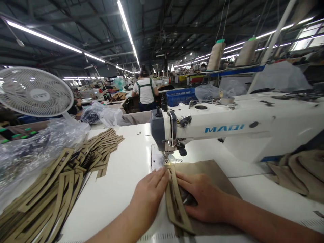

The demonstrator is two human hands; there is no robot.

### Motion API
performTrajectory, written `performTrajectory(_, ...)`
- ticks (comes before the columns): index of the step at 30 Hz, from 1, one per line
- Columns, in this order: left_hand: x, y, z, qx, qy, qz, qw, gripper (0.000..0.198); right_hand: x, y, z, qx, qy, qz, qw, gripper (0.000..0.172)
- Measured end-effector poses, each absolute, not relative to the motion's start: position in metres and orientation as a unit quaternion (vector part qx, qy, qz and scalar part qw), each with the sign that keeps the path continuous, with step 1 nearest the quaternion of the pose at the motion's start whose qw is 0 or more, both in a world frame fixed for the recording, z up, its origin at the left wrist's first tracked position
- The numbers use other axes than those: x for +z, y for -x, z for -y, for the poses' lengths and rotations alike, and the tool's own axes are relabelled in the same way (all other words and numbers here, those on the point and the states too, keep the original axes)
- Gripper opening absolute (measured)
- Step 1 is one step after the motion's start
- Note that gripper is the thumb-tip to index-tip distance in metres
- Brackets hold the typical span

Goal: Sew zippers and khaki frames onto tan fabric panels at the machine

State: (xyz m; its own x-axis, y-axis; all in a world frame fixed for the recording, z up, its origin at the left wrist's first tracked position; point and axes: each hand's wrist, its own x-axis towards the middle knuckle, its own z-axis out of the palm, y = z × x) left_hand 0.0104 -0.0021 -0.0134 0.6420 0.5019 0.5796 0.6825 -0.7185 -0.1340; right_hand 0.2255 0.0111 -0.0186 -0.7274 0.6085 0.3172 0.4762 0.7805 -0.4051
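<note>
In the head view, a long khaki strip piece [179,199] with a slot along its middle lies on a flat brown fabric panel [215,175]. Its far end reaches the needle area of a white sewing machine [192,125]. My left hand [149,192] rests along the strip's left edge, fingers stretched forward near the presser foot. From the other side, my right hand [202,195] presses on the panel, fingers extended to the strip's right edge and thumb apart. A dark shiny patch shows between that thumb and fingers; what it is I cannot make out.
A pile of similar khaki pieces [63,182] spreads over the left of the white table [131,145]. Folded brown fabric [301,172] lies at the right. A white fan [37,94], clear plastic wrap [43,148], a blue basket [180,96] and a person [146,91] are farther off.
</note>
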Motion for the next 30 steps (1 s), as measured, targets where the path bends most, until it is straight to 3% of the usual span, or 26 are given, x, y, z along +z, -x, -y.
performTrajectory(4,-0.022,-0.03,-0.014,-0.241,0.899,0.323,0.17,0.029,-0.014,-0.223,-0.01,0.184,0.301,0.908,0.228,0.053)
performTrajectory(14,-0.02,-0.022,-0.026,-0.223,0.905,0.323,0.166,0.035,-0.016,-0.222,-0.016,0.202,0.326,0.903,0.192,0.062)
performTrajectory(30,-0.019,-0.025,-0.025,-0.199,0.9,0.322,0.214,0.033,-0.018,-0.224,-0.015,0.159,0.307,0.901,0.264,0.057)
